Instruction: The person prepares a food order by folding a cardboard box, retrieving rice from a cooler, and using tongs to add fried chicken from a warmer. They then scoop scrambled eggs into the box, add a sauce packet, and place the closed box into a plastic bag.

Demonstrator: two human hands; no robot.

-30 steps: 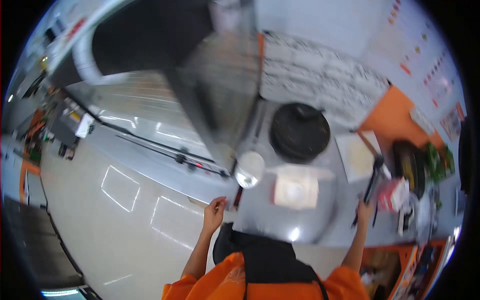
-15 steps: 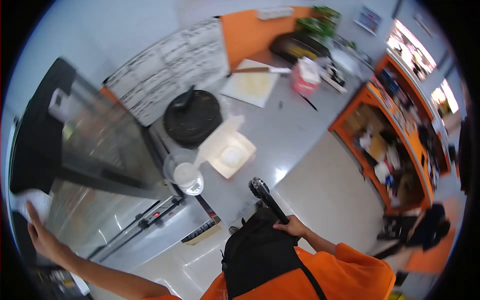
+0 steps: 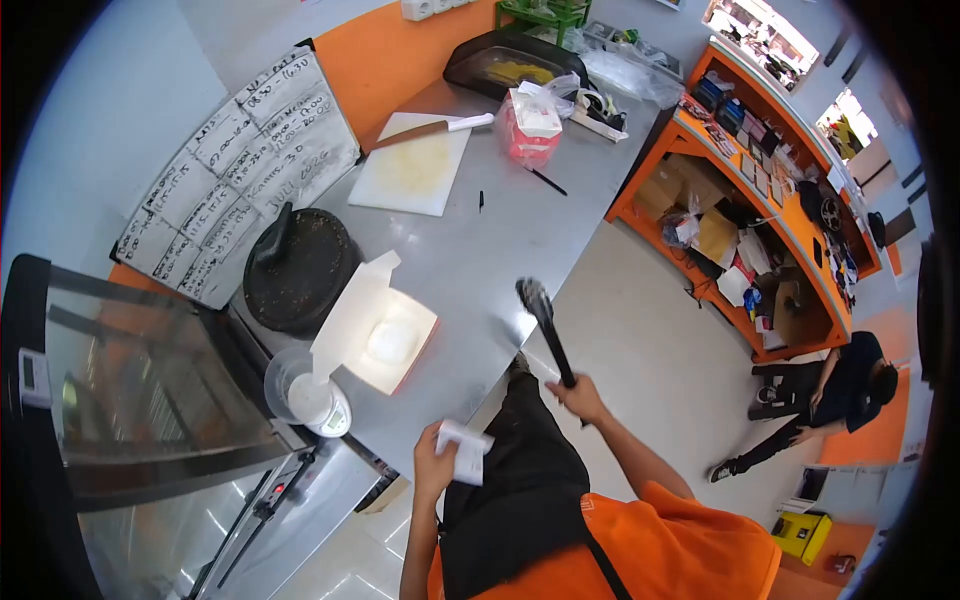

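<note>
My left hand (image 3: 430, 468) pinches a small slip of white paper (image 3: 467, 458) in front of my apron. My right hand (image 3: 582, 400) is wrapped round the black handle of a pair of tongs (image 3: 550, 335), their metal tips pointing up near the counter edge. On the steel counter (image 3: 500, 240) ahead, an open takeout box (image 3: 352, 312) holds a white rounded mound. Beside it, a clear plastic bowl (image 3: 281, 388) sits by a white kitchen scale (image 3: 332, 420). Behind the box is a dark stone mortar (image 3: 310, 285) with a pestle (image 3: 274, 240).
A glass display case (image 3: 160, 390) stands at left. Further back are a cutting board (image 3: 425, 180) with a knife (image 3: 412, 133), a pink-and-white box (image 3: 530, 125) and a black tray (image 3: 510, 65). Orange shelves (image 3: 690, 150) line the right; a person (image 3: 845, 385) sits beyond.
My left hand has come from the far left, by the display case, to in front of my body with the paper. The tongs stay in my right hand; my view has shifted.
</note>
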